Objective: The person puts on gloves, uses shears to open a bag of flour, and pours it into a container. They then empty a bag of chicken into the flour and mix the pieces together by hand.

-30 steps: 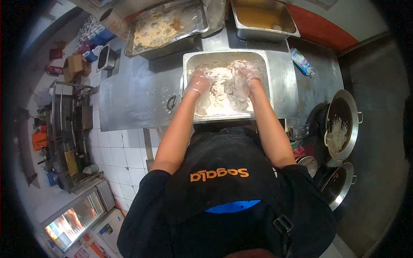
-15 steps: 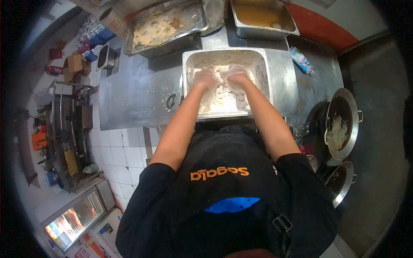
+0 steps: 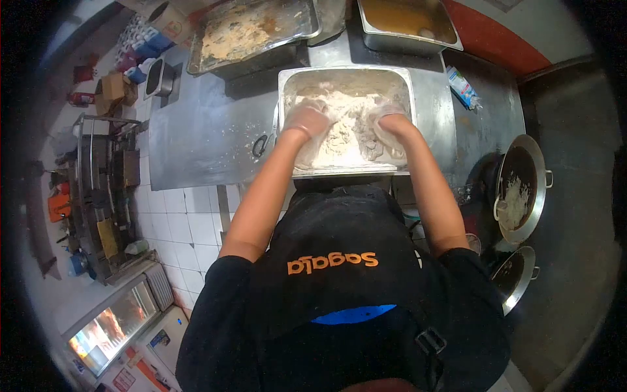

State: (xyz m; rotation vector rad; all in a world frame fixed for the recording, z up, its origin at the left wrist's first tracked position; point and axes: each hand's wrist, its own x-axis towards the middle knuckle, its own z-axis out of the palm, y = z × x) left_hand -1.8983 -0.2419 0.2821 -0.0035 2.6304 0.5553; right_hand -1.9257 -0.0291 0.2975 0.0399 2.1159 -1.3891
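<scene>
A deep metal pan (image 3: 346, 172) on the steel counter holds white flour with lumpy pieces (image 3: 339, 138). Inside its left side is my left hand (image 3: 309, 119), in a clear plastic glove dusted with flour. My right hand (image 3: 392, 123), gloved the same way, is at the right side of the pan, by the flour and pale pieces. Both hands are apart from each other. Their fingers are blurred and coated, so I cannot make out whether they hold anything.
Scissors (image 3: 261, 146) lie left of the pan. Behind are a flour-crusted tray (image 3: 251, 32) and a pan of brownish liquid (image 3: 408, 23). A blue-white packet (image 3: 462, 88) lies right; two large woks (image 3: 520, 189) stand beyond it.
My hands have moved farther apart, the right one outward to the right. More of the flour in the middle of the pan shows between them.
</scene>
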